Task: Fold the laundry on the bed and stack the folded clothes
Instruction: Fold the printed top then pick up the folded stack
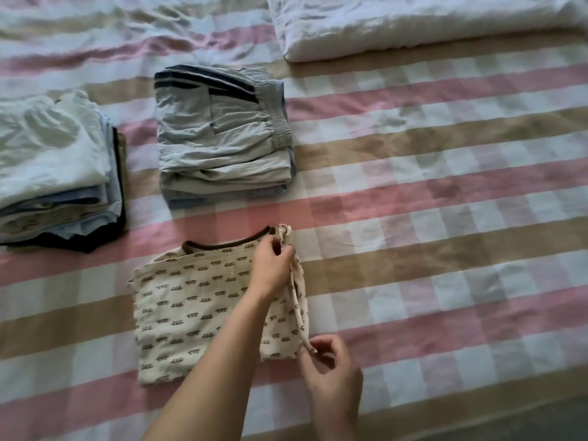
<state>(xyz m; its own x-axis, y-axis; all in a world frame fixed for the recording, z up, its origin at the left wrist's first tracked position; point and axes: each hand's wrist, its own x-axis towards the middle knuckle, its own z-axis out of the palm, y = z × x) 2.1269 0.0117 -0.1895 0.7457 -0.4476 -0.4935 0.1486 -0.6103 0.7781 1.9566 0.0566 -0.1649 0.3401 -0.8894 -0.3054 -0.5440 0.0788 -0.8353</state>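
View from above of a bed (445,218) covered in a pink, tan and white checked sheet. A cream patterned shirt (191,313) with small brown squiggles and a brown neck trim lies flat near the bed's near edge, a little left of centre, with its neckline pointing away from the person.

Both hands work on the shirt's right side, where a narrow strip of cloth is lifted off the sheet. The left hand (270,268) reaches across the shirt and pinches the far end of that strip near the collar, with thumb and fingers closed on the cloth. The right hand (334,367) pinches the near end of the strip at the hem corner, with its fingers curled in.

The shirt looks light, thin and limp. It will likely sag wherever it is not held and slide easily over the sheet. Holding the two ends of one edge, as here, should keep that edge straight for folding inward. A flat palm would help press the crease.

Beyond the shirt is a pale blue stack (222,135) of folded clothes. A taller stack (54,173) with a white top sits at the left edge. Folded white bedding (413,23) lies at the far right corner.
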